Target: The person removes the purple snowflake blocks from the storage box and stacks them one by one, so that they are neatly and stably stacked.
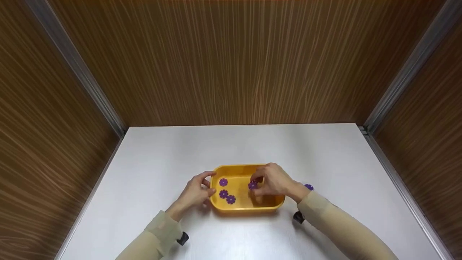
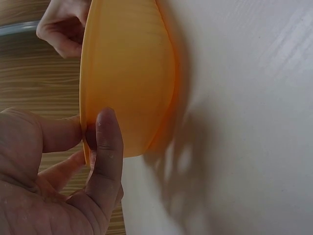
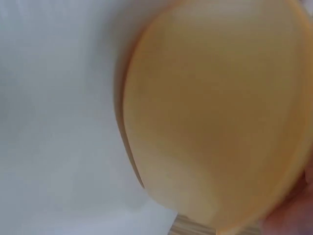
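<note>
A yellow plastic tray (image 1: 245, 208) sits on the white table. My left hand (image 1: 195, 190) grips its left rim, with thumb and fingers on either side of the tray wall (image 2: 129, 73) in the left wrist view. My right hand (image 1: 276, 180) reaches into the tray's right half and pinches a purple flower-shaped disc (image 1: 252, 185) between thumb and fingers. Three similar discs lie on the tray floor at the left: one disc (image 1: 223, 182) apart, and a second disc (image 1: 223, 194) close beside a third disc (image 1: 231, 199). In the right wrist view, the tray's outer wall (image 3: 210, 107) hides most of that hand.
Another purple disc (image 1: 309, 187) shows on the table right of the tray, partly behind the right wrist. Wood-grain panels (image 1: 238, 65) enclose the table at the back and both sides. A black wrist device (image 1: 183, 238) protrudes by the left sleeve, another black device (image 1: 299, 217) by the right.
</note>
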A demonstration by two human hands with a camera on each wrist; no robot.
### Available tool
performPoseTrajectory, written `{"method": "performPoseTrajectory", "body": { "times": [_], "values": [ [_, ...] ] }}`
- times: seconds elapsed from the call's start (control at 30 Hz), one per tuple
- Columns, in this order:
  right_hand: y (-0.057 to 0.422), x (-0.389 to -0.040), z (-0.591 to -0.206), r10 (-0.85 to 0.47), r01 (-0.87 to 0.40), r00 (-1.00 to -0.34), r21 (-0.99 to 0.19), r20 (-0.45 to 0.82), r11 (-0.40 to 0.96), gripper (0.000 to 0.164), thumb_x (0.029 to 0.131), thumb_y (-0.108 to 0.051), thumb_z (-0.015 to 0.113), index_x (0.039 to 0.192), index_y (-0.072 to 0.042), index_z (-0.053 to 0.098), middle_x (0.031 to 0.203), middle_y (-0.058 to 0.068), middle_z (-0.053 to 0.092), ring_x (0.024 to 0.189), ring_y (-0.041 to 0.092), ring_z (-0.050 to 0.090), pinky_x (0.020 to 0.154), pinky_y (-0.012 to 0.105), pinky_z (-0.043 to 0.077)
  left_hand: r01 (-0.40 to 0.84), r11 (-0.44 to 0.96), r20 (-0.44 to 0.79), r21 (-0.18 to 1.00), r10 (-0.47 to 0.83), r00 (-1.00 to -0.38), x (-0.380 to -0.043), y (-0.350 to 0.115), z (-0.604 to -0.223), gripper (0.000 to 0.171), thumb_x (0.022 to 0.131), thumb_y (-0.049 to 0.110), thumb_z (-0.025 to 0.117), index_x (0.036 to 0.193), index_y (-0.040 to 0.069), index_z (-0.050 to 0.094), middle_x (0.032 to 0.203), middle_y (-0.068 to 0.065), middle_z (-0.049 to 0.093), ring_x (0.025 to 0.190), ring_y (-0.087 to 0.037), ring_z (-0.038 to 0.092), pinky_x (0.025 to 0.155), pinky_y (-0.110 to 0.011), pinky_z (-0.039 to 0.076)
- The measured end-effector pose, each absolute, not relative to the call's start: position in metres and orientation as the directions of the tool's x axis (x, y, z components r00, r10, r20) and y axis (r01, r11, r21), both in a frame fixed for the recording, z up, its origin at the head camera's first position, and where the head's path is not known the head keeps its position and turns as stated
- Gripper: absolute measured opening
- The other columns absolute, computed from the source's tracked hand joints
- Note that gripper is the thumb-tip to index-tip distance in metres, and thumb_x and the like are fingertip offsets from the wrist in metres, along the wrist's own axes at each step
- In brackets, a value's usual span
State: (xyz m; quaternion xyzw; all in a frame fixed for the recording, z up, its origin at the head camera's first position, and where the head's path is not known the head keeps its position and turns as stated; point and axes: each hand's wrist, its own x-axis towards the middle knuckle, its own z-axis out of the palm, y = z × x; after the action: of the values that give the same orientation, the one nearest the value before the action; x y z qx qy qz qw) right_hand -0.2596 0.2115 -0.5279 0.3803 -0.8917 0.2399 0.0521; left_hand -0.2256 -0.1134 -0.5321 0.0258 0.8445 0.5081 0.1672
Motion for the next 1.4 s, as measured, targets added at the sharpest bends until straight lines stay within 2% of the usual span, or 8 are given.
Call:
{"method": "performPoseTrajectory", "body": {
  "times": [0.3, 0.57, 0.8, 1.0, 1.27, 1.4],
  "values": [
    [0.234, -0.256, -0.523, -0.605, -0.705, -0.707, -0.435, 0.367, 0.560, 0.020, 0.078, -0.022, 0.093, 0.093, -0.012, 0.086, 0.085, -0.001, 0.082, 0.074, 0.012, 0.072, 0.069, 0.022, 0.062, -0.130, 0.465, -0.249, 0.876, 0.203, -0.947, -0.224, -0.115, -0.534, 0.064, 0.100, 0.003, 0.077, 0.160, 0.019, 0.061, 0.118, -0.011, 0.061, 0.070, -0.016, 0.068, 0.070, -0.037, 0.071],
    [0.255, -0.254, -0.520, -0.542, -0.674, -0.737, -0.492, 0.404, 0.551, 0.018, 0.078, -0.020, 0.094, 0.091, -0.011, 0.085, 0.079, 0.005, 0.078, 0.070, 0.027, 0.072, 0.064, 0.020, 0.058, -0.141, 0.459, -0.252, 0.877, 0.190, -0.949, -0.224, -0.114, -0.533, 0.064, 0.100, 0.002, 0.078, 0.159, 0.019, 0.061, 0.118, -0.012, 0.063, 0.069, -0.017, 0.068, 0.069, -0.036, 0.071],
    [0.271, -0.251, -0.517, -0.499, -0.660, -0.751, -0.486, 0.432, 0.573, 0.015, 0.078, -0.019, 0.095, 0.090, -0.015, 0.085, 0.079, -0.002, 0.077, 0.071, 0.014, 0.070, 0.060, 0.017, 0.053, -0.133, 0.466, -0.245, 0.875, 0.190, -0.951, -0.224, -0.114, -0.533, 0.065, 0.099, 0.002, 0.078, 0.159, 0.019, 0.061, 0.118, -0.011, 0.063, 0.069, -0.016, 0.067, 0.067, -0.031, 0.069],
    [0.284, -0.246, -0.515, -0.474, -0.654, -0.755, -0.480, 0.453, 0.584, 0.016, 0.076, -0.019, 0.094, 0.088, -0.016, 0.085, 0.077, -0.002, 0.077, 0.070, 0.016, 0.069, 0.060, 0.019, 0.055, -0.134, 0.453, -0.246, 0.881, 0.198, -0.949, -0.225, -0.114, -0.533, 0.065, 0.099, 0.003, 0.078, 0.160, 0.018, 0.060, 0.117, -0.011, 0.062, 0.068, -0.016, 0.067, 0.065, -0.030, 0.068],
    [0.301, -0.240, -0.519, -0.443, -0.638, -0.766, -0.468, 0.465, 0.612, 0.017, 0.076, -0.020, 0.096, 0.089, -0.015, 0.086, 0.076, -0.005, 0.076, 0.068, 0.014, 0.068, 0.058, 0.021, 0.056, -0.132, 0.472, -0.248, 0.871, 0.192, -0.950, -0.226, -0.114, -0.533, 0.060, 0.101, 0.004, 0.078, 0.158, 0.019, 0.063, 0.117, -0.012, 0.064, 0.065, -0.016, 0.070, 0.068, -0.040, 0.071],
    [0.311, -0.238, -0.522, -0.424, -0.615, -0.784, -0.477, 0.453, 0.628, 0.017, 0.076, -0.018, 0.096, 0.089, -0.015, 0.086, 0.076, -0.006, 0.076, 0.069, 0.012, 0.068, 0.058, 0.020, 0.055, -0.137, 0.472, -0.253, 0.871, 0.191, -0.948, -0.226, -0.113, -0.533, 0.061, 0.101, 0.003, 0.079, 0.158, 0.019, 0.063, 0.117, -0.012, 0.064, 0.066, -0.017, 0.071, 0.068, -0.040, 0.071]
  ]
}}
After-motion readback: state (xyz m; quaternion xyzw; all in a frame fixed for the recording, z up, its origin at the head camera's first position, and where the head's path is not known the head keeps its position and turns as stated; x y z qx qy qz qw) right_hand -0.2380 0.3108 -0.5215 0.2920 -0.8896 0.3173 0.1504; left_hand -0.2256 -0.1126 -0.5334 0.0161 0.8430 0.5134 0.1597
